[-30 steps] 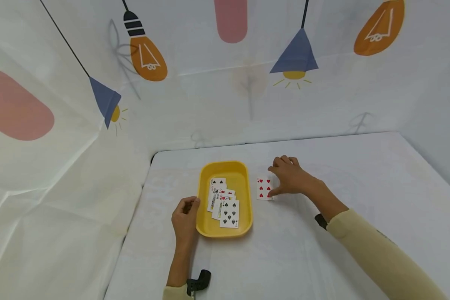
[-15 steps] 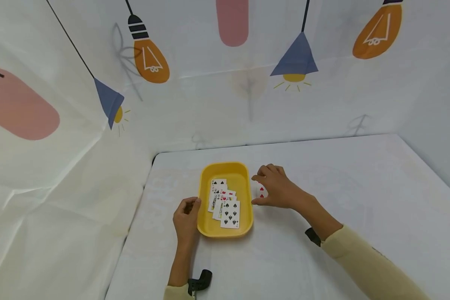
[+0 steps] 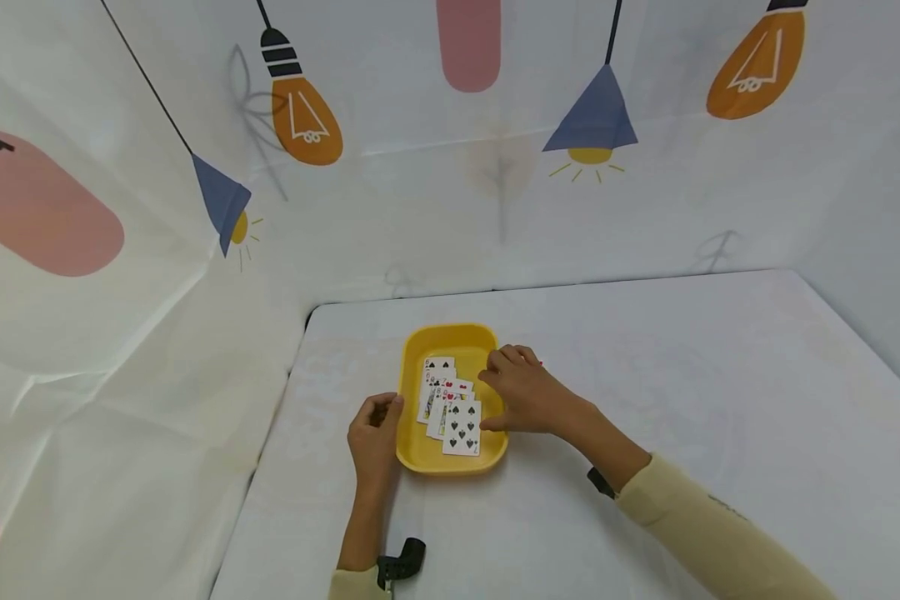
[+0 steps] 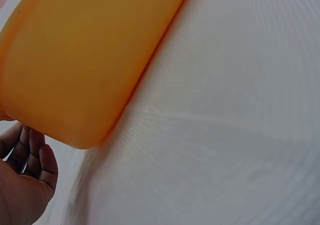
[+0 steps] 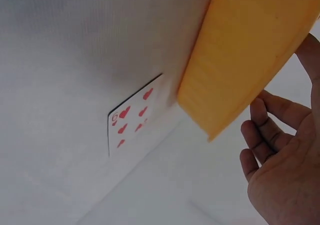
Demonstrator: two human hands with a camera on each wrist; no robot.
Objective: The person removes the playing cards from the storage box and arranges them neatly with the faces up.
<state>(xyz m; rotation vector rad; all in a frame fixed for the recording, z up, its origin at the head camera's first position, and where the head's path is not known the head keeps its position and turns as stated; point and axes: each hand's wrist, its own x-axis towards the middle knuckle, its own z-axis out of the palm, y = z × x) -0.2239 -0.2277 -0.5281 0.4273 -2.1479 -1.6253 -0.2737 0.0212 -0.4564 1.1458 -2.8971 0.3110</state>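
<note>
A yellow tray [image 3: 450, 337] sits on the white table and holds several fanned playing cards [image 3: 450, 408], face up. My left hand [image 3: 373, 437] holds the tray's left edge, thumb on the rim and fingers curled beside the outer wall [image 4: 90, 60]. My right hand [image 3: 525, 400] hovers over the tray's right rim with relaxed fingers and holds nothing. A hearts card [image 5: 132, 117] lies flat on the table against the tray's right wall [image 5: 250, 50]. In the head view only a red sliver of that card [image 3: 540, 363] shows behind my right hand.
The white table [image 3: 682, 375] stretches to the right and front of the tray. Sheet walls printed with lamps close in the back and left [image 3: 157, 275]. A black wrist mount [image 3: 399, 560] sits on my left forearm.
My right hand has moved left from the hearts card to the tray's right rim, leaving the card on the table. The left hand and tray have stayed put.
</note>
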